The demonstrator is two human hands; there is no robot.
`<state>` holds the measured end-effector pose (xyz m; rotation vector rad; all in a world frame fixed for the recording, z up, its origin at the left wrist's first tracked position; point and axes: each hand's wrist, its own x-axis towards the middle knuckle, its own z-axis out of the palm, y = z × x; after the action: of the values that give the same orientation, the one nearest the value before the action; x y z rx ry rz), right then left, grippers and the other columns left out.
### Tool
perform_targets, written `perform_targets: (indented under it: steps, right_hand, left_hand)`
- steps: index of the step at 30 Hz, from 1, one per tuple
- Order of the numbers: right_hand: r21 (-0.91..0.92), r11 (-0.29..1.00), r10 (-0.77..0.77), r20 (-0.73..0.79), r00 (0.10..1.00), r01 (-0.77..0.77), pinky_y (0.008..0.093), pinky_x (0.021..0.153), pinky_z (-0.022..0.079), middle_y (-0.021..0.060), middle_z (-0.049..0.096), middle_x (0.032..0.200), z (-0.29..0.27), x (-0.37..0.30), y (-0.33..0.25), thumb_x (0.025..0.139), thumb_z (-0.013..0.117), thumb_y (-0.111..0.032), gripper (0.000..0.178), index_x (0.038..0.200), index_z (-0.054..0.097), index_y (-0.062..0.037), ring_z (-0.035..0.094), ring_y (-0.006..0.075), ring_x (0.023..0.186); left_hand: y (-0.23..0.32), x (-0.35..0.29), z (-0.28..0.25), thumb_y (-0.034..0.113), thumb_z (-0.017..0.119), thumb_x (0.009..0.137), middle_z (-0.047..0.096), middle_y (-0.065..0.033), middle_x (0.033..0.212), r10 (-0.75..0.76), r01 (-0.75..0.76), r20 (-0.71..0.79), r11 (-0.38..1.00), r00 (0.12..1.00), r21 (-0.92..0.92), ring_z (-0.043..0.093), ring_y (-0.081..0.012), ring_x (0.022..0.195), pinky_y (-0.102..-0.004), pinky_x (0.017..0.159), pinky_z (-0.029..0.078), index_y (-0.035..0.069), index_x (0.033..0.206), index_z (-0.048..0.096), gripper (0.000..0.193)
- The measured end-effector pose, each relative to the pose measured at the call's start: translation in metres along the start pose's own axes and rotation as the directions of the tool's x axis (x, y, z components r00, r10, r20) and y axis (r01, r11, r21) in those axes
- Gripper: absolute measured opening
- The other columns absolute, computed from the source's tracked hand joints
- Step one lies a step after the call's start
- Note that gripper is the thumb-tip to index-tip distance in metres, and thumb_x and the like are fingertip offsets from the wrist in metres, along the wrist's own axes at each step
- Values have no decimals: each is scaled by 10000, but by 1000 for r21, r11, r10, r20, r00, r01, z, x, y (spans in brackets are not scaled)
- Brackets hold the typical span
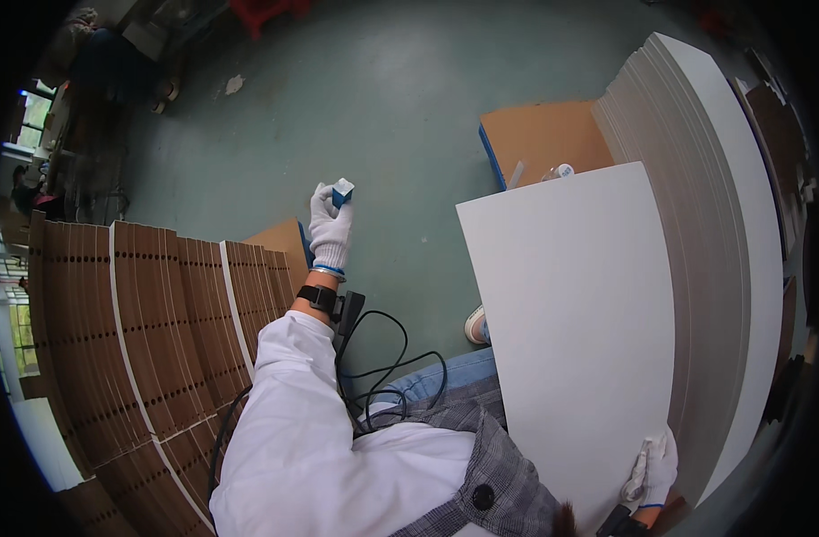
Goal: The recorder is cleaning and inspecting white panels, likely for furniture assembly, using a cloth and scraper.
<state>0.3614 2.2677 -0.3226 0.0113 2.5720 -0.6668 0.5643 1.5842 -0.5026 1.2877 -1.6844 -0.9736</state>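
Note:
My left hand (329,228), in a white knit glove, reaches out ahead over the floor. Its fingers close around a small blue block-like piece (341,194) with a pale, shiny top; its exact kind does not show. A large, slightly bowed white board (570,304) stretches in front of me on the right, beside my leg. At its near right edge is my right hand (657,465), also gloved in white and closed on that edge. Some of its fingers are hidden.
A tall stack of white-faced boards (695,197) stands at right, over brown cardboard (552,139) with a clear bottle (561,171). Bundled brown perforated cardboard (150,331) fills the left. Black cables (400,358) loop beside my left arm. A person (114,67) is at the far left.

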Motion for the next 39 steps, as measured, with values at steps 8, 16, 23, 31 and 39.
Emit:
perform_targets:
  steps: [8, 16, 23, 31, 39]
  right_hand:
    - [-4, 1000, 8, -86, 996, -9, 348, 967, 423, 152, 567, 1174, 17, -1, 2, 789, 601, -91, 490, 1265, 521, -5, 549, 273, 1097]
    - [-157, 987, -61, -194, 979, 31, 358, 842, 462, 140, 587, 957, 9, -17, -38, 734, 670, -179, 481, 1196, 594, -70, 583, 288, 924]
    - [-202, 979, -27, -217, 976, -18, 366, 836, 465, 134, 586, 964, 8, -26, -37, 706, 678, -185, 500, 1189, 598, -83, 576, 294, 926]
    - [-220, 974, -98, -245, 965, 44, 387, 815, 463, 126, 577, 929, 10, -25, -27, 668, 704, -202, 524, 1170, 608, -91, 566, 304, 903]
    - [-227, 972, -115, -255, 960, 56, 390, 795, 457, 126, 569, 905, 9, -23, -25, 664, 705, -207, 522, 1162, 610, -86, 560, 303, 882]
  left_hand:
    - [170, 1, 54, 27, 585, 871, 559, -67, 1077, 149, 91, 467, 886, 872, -454, 593, -131, 937, -272, 761, 530, 95, 1212, 485, 361]
    - [282, -10, 112, 188, 543, 877, 535, -96, 1116, 485, -365, 662, 873, 571, -324, 528, -200, 1075, -308, 940, 443, 62, 1198, 573, 346]
    - [341, -20, 189, 235, 629, 820, 546, -118, 1162, 416, -337, 823, 895, 388, -293, 553, -220, 1081, -314, 971, 443, 84, 1198, 569, 411]
    - [360, -35, 245, 105, 656, 828, 594, -94, 1097, 431, -451, 863, 846, 263, -285, 593, -196, 1003, -299, 973, 455, 90, 1281, 526, 472]
    - [364, -46, 257, 38, 612, 838, 590, -85, 1088, 404, -578, 898, 781, 176, -238, 595, -189, 1008, -294, 980, 458, 124, 1326, 499, 507]
